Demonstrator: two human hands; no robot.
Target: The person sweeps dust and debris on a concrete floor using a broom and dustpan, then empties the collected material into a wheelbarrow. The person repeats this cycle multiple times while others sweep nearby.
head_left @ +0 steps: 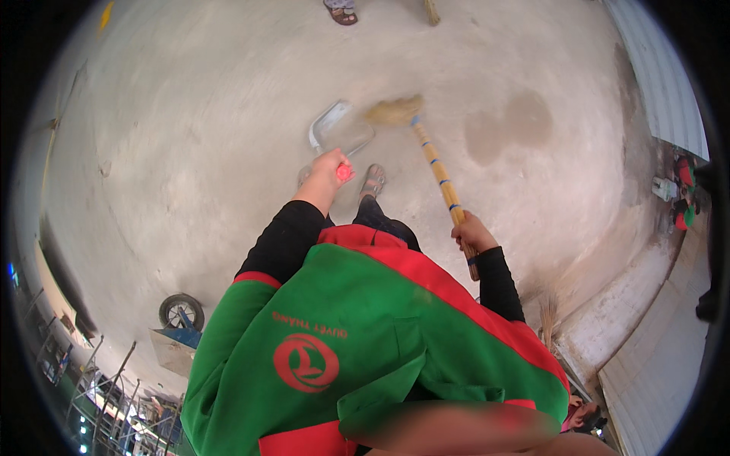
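Observation:
My left hand is closed around the upright handle of a dustpan, whose red end cap shows at the top of the fist. Below it, the dustpan's pale metal rim sits at or near the concrete floor, in front of my sandalled feet; its pan is partly see-through with blur. My right hand wraps round the upper part of a straw broom's handle, which is bound with blue bands. The broom's bristles are smeared by motion and lie just right of the dustpan, apparently apart from it.
Another person's sandalled foot stands at the far edge, near a second broom's tip. Damp patches mark the floor. A wheel and metal racks are at lower left. Corrugated sheeting borders the right; a person is at lower right.

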